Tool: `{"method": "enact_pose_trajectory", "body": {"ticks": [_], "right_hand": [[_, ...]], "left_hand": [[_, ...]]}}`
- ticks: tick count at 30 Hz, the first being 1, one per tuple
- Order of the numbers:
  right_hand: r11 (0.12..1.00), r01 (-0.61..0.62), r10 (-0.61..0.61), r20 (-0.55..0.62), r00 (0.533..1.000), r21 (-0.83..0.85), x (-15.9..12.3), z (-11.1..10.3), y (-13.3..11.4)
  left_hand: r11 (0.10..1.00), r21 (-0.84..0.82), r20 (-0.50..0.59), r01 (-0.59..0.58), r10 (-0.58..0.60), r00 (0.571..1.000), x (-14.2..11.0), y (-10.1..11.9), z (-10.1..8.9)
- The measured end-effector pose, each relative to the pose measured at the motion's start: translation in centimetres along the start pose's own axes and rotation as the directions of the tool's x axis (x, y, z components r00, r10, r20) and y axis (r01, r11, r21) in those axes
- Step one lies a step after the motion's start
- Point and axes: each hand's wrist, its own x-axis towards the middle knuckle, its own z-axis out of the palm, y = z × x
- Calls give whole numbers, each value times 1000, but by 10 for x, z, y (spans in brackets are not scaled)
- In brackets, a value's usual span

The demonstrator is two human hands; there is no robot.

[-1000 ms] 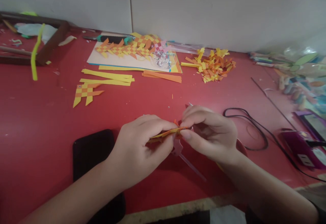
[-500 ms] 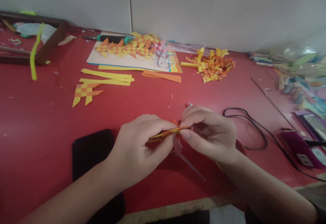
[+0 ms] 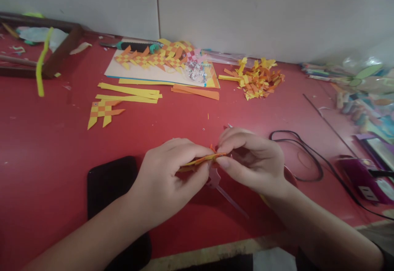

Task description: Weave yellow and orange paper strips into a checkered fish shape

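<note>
Between my two hands is a small woven paper piece (image 3: 200, 161) in yellow and orange, seen edge-on. My left hand (image 3: 172, 176) pinches its left part between thumb and fingers. At the other end, the thumb and forefinger of my right hand (image 3: 252, 160) close on its right tip. Much of the piece is hidden by my fingers. Under the hands lies a pale pink glue gun (image 3: 227, 199) or similar tool with a thin translucent stick; most of it is covered. A finished woven paper fish (image 3: 103, 113) rests on the table to the left.
Yellow strips (image 3: 131, 93) and orange strips (image 3: 197, 91) lie beyond my hands. Behind them, several woven fish (image 3: 147, 60) and a cutter (image 3: 137, 47) sit on paper sheets. A scrap pile (image 3: 261, 78), a black cord (image 3: 321, 168), a purple power strip (image 3: 363, 180) and a black phone (image 3: 111, 184) surround my hands.
My right hand has shifted very slightly left, its fingertips still on the tip of the paper piece. My left hand and the table items look unchanged.
</note>
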Motion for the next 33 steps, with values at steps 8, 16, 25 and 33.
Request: {"method": "enact_pose_trajectory", "body": {"ticks": [8, 16, 25, 33], "right_hand": [[991, -90, 88, 24, 996, 97, 0, 1, -1], [991, -104, 103, 22, 994, 89, 1, 0, -3], [995, -73, 72, 18, 997, 66, 0, 1, -2], [995, -71, 70, 18, 997, 71, -1, 0, 1]], "left_hand": [[1000, 1, -12, -10, 10, 1000, 2, 0, 0], [1000, -6, -4, 4, -4, 1000, 1, 0, 1], [1000, 4, -13, 5, -5, 1000, 2, 1, 1], [1000, -11, -7, 25, -25, 1000, 0, 0, 0]]}}
